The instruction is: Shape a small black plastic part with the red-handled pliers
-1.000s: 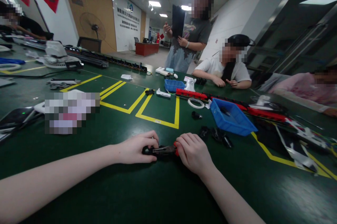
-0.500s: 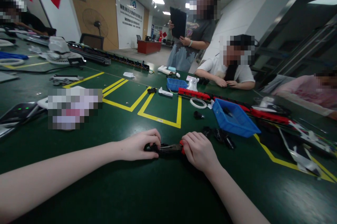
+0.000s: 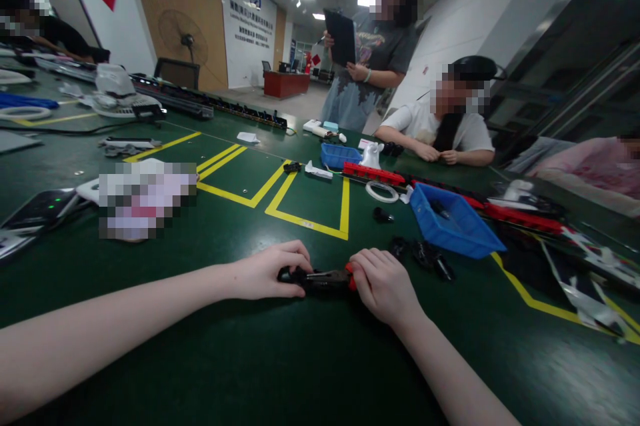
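The fingers of the left hand (image 3: 273, 271) clamp a rounded, glossy black part (image 3: 286, 275), while those of the right hand (image 3: 389, 285) wrap the red grips (image 3: 351, 277) of tapered metal pliers (image 3: 330, 277).

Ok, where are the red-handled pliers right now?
Head view, just below centre: the red-handled pliers are in the right hand, their nose pointing left toward the black part held in the left hand.
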Action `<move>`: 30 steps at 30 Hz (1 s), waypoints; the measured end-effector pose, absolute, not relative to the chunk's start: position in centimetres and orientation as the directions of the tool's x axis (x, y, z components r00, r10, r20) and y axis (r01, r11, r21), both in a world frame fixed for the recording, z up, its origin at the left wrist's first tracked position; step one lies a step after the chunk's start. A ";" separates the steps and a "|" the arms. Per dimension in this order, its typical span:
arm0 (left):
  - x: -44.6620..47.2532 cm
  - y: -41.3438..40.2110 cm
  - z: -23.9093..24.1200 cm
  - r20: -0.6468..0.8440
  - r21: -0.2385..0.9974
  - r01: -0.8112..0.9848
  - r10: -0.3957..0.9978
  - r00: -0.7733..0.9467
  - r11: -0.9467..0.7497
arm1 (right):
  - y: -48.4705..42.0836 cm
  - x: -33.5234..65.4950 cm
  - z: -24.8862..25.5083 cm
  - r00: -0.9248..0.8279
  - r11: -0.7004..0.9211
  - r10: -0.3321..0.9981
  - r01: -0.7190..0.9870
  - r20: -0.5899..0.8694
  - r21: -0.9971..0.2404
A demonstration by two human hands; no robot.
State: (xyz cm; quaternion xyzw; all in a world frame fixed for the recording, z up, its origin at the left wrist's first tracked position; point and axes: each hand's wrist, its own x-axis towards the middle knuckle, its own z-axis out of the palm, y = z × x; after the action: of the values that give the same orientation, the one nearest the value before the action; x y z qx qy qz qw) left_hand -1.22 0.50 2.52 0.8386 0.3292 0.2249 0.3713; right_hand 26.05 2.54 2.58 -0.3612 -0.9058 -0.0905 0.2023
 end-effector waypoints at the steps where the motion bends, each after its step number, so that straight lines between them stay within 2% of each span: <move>1: -1.2 0.5 2.5 0.131 0.773 0.384 0.719 0.683 -0.505 | 2.6 26.1 2.5 -0.652 0.723 0.623 0.691 0.433 0.000; 8: -1.3 0.7 2.4 0.142 0.793 0.353 0.714 0.685 -0.497 | 2.8 26.5 2.4 -0.637 0.732 0.638 0.676 0.433 -0.084; 13: -1.4 0.9 2.3 0.132 0.809 0.339 0.709 0.693 -0.481 | 3.3 27.0 2.6 -0.663 0.749 0.632 0.656 0.401 -0.096; 30: -1.4 1.0 2.4 0.128 0.782 0.346 0.677 0.725 -0.518 | 2.8 26.1 2.6 -0.654 0.757 0.623 0.641 0.428 -0.122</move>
State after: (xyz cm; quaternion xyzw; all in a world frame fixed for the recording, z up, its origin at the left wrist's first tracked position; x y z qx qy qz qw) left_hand -1.40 0.95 2.42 0.8446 0.3029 0.2142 0.3861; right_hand 26.08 2.77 2.58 -0.3478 -0.9093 -0.0199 0.2278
